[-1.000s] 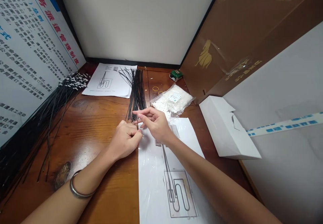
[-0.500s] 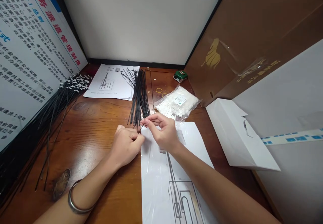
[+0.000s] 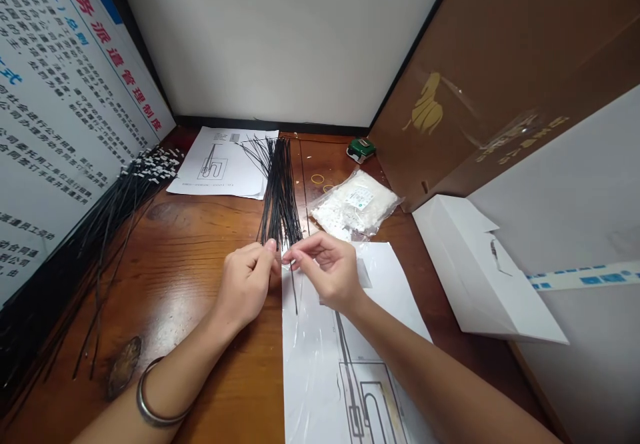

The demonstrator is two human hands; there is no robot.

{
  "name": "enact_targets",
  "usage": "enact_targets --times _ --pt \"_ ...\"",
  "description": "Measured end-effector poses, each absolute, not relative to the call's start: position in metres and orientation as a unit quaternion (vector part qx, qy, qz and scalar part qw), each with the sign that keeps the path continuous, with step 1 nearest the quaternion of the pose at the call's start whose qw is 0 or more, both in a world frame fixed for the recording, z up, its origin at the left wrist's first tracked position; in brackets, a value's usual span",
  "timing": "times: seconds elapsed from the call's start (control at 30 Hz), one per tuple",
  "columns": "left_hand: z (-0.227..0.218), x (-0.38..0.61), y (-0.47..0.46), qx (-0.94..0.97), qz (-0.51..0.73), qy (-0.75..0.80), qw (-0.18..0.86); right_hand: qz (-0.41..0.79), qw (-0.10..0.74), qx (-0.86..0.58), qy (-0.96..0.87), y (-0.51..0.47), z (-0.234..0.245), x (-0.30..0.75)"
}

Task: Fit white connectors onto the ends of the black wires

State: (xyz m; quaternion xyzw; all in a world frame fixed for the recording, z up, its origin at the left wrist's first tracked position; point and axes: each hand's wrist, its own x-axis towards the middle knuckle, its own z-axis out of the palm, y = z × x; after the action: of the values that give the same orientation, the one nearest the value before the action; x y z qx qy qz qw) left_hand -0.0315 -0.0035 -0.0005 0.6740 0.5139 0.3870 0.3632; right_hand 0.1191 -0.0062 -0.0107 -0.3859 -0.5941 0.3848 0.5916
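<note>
My right hand [image 3: 330, 264] is closed in a pinch at the near end of the loose black wires [image 3: 280, 184]. A thin black wire [image 3: 295, 291] runs down from its fingertips over the printed drawing sheet [image 3: 310, 364]. Beside it, my left hand [image 3: 249, 274] is curled with the thumb pressed on the forefinger; anything inside it is hidden. The two hands are close together with a small gap between the fingertips. Just beyond my right hand lies a clear bag of small white pieces [image 3: 355, 201].
A large bundle of black wires with white ends [image 3: 135, 184] leans at the left. Another printed sheet [image 3: 220, 164] lies at the back. A green tape measure [image 3: 361, 150] sits near the brown cardboard panel [image 3: 465, 97]. A folded white card box [image 3: 475, 264] stands at the right.
My hands have drawn slightly apart. The left thumb has come up against the forefinger, and a length of wire now hangs below my right fingertips. The view has shifted slightly.
</note>
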Motion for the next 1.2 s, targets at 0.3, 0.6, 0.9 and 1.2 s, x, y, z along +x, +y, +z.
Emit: enact_targets --times 0.3,0.6,0.9,1.2 --pt "0.000 -0.030 -0.002 0.677 0.363 0.536 0.351 0.378 0.566 -0.311 -0.663 -0.018 -0.009 0.112" --pt "-0.002 -0.032 -0.001 0.705 0.346 0.519 0.338 0.508 0.566 -0.398 -0.514 -0.009 -0.014 0.114" --pt "0.002 -0.031 -0.002 0.776 0.328 0.463 0.277 0.544 0.587 -0.362 -0.477 -0.005 -0.015 0.116" --pt "-0.004 -0.052 0.012 0.857 0.259 0.439 0.078 0.437 0.717 -0.421 -0.344 0.012 -0.016 0.130"
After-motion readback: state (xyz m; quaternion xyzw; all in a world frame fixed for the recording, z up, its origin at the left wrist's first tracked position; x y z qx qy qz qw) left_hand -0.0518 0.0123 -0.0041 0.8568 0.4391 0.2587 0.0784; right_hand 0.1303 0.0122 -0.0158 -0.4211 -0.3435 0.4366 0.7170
